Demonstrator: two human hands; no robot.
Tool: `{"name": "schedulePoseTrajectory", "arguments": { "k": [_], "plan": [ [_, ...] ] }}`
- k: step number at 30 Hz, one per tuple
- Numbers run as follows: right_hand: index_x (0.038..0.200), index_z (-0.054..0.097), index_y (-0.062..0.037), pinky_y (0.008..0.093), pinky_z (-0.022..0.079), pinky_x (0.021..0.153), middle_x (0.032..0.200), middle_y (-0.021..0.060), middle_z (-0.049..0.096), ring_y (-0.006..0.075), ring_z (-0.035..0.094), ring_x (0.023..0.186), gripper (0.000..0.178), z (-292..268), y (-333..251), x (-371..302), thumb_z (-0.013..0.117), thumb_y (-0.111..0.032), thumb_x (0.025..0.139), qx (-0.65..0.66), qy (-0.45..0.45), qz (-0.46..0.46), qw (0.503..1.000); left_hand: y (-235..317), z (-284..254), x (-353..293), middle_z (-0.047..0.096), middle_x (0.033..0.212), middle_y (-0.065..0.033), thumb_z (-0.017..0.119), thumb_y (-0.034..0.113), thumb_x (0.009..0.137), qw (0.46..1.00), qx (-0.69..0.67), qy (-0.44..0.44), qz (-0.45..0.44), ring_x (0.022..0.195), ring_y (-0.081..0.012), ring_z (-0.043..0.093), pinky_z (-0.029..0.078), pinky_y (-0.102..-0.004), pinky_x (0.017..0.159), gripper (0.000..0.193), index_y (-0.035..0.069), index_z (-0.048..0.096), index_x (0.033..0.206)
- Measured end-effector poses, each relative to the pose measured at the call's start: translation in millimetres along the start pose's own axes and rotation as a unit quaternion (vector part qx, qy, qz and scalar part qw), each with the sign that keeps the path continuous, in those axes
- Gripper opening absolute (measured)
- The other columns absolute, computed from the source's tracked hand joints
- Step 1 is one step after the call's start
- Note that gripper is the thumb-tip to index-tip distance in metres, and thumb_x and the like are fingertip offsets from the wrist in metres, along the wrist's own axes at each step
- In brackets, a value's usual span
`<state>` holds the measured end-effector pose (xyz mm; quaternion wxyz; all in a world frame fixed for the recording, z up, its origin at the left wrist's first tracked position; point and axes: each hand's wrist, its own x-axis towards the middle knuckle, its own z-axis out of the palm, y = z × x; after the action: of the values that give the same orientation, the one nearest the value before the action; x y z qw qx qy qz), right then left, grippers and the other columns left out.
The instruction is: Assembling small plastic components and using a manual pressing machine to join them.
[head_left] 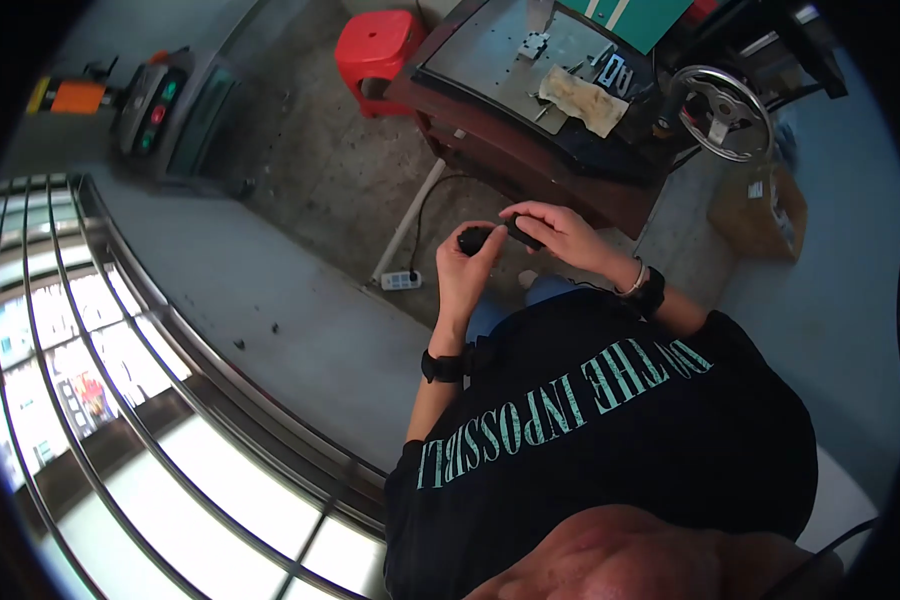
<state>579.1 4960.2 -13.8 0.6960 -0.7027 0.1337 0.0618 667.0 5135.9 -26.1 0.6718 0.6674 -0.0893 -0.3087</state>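
Note:
In front of my body, my left hand is closed around a small black rounded object, whose kind I cannot make out. Close beside it, my right hand grips a black oblong piece between thumb and fingers. The two hands almost meet, and whether the two black things touch is hidden by the fingers. A dark wrist strap is on my left wrist; another dark strap and a thin bracelet are on my right.
Ahead stands a brown table bearing a stained cloth, metal parts and tools. A chrome handwheel is at its right, a cardboard box below. A red stool and a white power strip are on the floor. Left is a barred window.

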Motion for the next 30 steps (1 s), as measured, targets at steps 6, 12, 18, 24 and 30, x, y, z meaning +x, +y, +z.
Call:
{"name": "schedulePoseTrajectory", "arguments": {
  "k": [6,12,18,24,30],
  "plan": [
    [0.126,0.061,-0.001,0.0246,0.05,0.067,0.089,0.0033,0.067,0.0077,0.062,0.076,0.031,28.2,-6.6,36.4,0.051,-0.022,0.105,-0.075,0.092,-0.014,0.993,21.7,-38.3,56.9,0.065,0.072,-0.0007,0.072,0.013,0.09,0.988,0.038,-0.134,-0.072,0.06,-0.0065,0.057,0.045,-0.0224,0.054,0.015,0.0,0.071,0.097],
    [0.116,0.064,0.0021,0.0283,0.051,0.071,0.086,0.0036,0.069,0.0094,0.063,0.076,0.028,28.9,8.6,90.4,0.059,-0.021,0.101,0.034,0.152,-0.011,0.988,32.7,-61.2,123.0,0.066,0.072,-0.0013,0.071,0.011,0.091,0.98,-0.015,-0.147,-0.136,0.058,-0.0069,0.056,0.043,-0.0227,0.053,0.013,-0.001,0.071,0.095],
    [0.114,0.065,-0.0023,0.0207,0.04,0.059,0.088,-0.0031,0.066,0.0028,0.05,0.068,0.025,-7.6,-8.1,160.9,0.06,-0.024,0.101,0.044,0.093,0.045,0.994,56.6,-76.7,203.6,0.067,0.073,-0.0014,0.072,0.013,0.091,0.981,0.029,-0.149,-0.118,0.058,-0.0062,0.056,0.044,-0.0218,0.052,0.013,0.0,0.071,0.093],
    [0.113,0.065,-0.0029,0.0203,0.038,0.056,0.082,-0.0049,0.063,0.0024,0.047,0.064,0.024,-16.4,-23.0,193.3,0.06,-0.023,0.101,0.121,0.138,0.085,0.979,74.5,-77.0,259.2,0.067,0.073,-0.0012,0.072,0.014,0.091,0.973,0.079,-0.184,-0.119,0.058,-0.0055,0.056,0.044,-0.021,0.052,0.013,0.001,0.071,0.091],
    [0.118,0.063,-0.0034,0.022,0.042,0.058,0.094,-0.002,0.065,0.0046,0.05,0.067,0.027,-15.8,-21.3,221.5,0.063,-0.021,0.098,0.08,0.255,0.051,0.962,81.4,-72.2,314.7,0.067,0.071,-0.0024,0.071,0.015,0.092,0.958,0.104,-0.232,-0.135,0.056,-0.0063,0.055,0.042,-0.0217,0.05,0.015,0.0,0.071,0.088]
  ]
}}
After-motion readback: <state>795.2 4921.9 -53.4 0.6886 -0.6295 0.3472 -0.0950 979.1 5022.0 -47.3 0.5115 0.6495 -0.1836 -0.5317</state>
